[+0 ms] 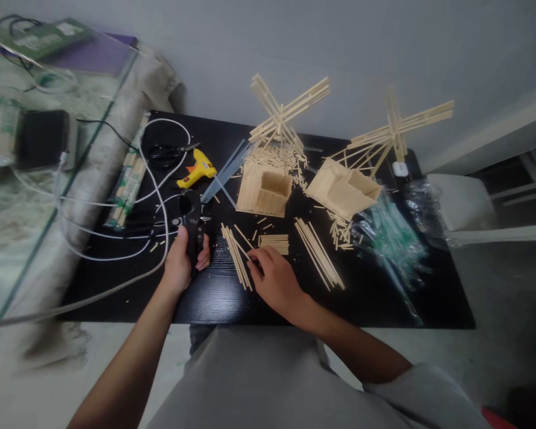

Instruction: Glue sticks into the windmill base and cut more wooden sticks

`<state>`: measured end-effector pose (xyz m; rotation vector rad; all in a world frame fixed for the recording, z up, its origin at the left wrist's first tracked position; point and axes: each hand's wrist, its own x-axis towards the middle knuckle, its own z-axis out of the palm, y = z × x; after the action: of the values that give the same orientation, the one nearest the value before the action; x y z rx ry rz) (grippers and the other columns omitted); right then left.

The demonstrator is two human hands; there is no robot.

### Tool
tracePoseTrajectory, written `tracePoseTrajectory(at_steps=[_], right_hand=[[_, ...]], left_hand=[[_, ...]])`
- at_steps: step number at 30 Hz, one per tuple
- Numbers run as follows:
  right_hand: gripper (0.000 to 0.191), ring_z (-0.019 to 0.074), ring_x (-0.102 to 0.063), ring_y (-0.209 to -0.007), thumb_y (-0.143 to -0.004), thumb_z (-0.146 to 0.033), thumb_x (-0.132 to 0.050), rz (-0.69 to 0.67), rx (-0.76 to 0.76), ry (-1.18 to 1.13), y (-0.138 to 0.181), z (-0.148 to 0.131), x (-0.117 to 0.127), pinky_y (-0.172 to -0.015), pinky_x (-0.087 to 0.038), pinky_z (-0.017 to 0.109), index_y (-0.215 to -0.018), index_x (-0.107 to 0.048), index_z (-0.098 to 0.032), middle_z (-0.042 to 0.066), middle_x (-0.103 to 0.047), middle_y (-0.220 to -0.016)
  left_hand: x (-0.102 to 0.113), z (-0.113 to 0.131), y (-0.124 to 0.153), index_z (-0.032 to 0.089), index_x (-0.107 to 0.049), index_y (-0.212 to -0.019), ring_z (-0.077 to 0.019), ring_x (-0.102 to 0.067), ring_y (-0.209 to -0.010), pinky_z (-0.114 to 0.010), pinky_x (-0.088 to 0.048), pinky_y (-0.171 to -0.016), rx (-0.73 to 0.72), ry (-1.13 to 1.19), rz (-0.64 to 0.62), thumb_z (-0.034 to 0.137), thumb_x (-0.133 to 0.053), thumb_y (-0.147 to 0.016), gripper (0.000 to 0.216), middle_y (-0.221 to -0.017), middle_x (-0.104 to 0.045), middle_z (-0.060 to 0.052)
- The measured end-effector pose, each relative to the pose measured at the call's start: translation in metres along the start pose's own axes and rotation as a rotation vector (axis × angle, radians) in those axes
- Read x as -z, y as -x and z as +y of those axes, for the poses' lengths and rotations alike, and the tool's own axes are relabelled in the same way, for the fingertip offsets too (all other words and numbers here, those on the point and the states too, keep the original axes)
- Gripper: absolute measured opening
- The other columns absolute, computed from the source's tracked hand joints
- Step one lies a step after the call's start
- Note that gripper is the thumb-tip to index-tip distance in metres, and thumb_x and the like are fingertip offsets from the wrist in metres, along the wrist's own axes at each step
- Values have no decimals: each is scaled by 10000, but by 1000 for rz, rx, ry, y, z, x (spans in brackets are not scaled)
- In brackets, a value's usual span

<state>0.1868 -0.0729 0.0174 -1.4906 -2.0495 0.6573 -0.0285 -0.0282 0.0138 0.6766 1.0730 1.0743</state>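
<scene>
My left hand (178, 259) is wrapped round the black handles of what look like pruning shears (192, 232), over the left front part of the black table. My right hand (277, 280) pinches a thin wooden stick (242, 236) near its lower end. Beneath it lies a loose bundle of long wooden sticks (236, 262). Just beyond the fingers, a row of short cut sticks (274, 239) lies side by side. Another group of long sticks (318, 253) is to the right of my right hand.
Two wooden windmill models (254, 187) (335, 190) stand at the back among stick scraps. Left of them are a yellow glue gun (199, 168), blue-grey strips (227, 173), black scissors (165, 154) and looping white cables (161, 196). Clear green-printed plastic wrapping (393, 232) lies at right.
</scene>
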Motion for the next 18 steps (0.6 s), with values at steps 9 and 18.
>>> tracePoseTrajectory(at_steps=[9,18], right_hand=[[151,242,-636,-999,-960,-105,-585,7,43,4,31,9,6,-917,-577,411,-1055,-683,-169,115,-680,-1059],[157,231,-612,-1083,-1019,-182,-539,-78,218,-117,41,5,-2,-975,-542,416,-1112,-663,-163,127,-676,-1133]], left_hand=[[-2,0,-1,158,-582,-672,-63,-340,-358,-213,-299,-371,-13,-26,-11,848,-570,-790,700,-470,-390,40],[1,0,0,163,-576,-683,-70,-341,-367,-213,-301,-376,-20,-25,-25,839,-552,-809,688,-477,-398,34]])
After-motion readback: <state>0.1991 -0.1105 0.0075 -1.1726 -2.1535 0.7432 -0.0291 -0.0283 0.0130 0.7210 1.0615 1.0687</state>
